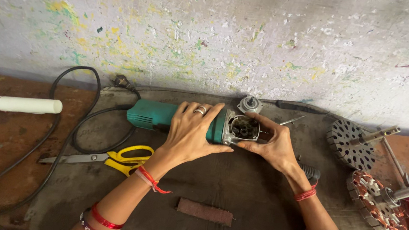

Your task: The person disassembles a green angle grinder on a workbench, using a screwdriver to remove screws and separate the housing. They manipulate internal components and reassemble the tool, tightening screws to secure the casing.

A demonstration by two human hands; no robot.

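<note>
matt teal plastic grinder body, bare metal gear head, glossy yellow plastic scissor handles, rough paint-flecked wall

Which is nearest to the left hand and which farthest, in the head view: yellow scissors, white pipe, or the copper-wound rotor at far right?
From the left hand, which rests on the green grinder:
1. Yellow scissors, just below and to the left on the mat.
2. White pipe, far left, at the table's edge.
3. Copper-wound rotor, far right, beyond the right hand.
</note>
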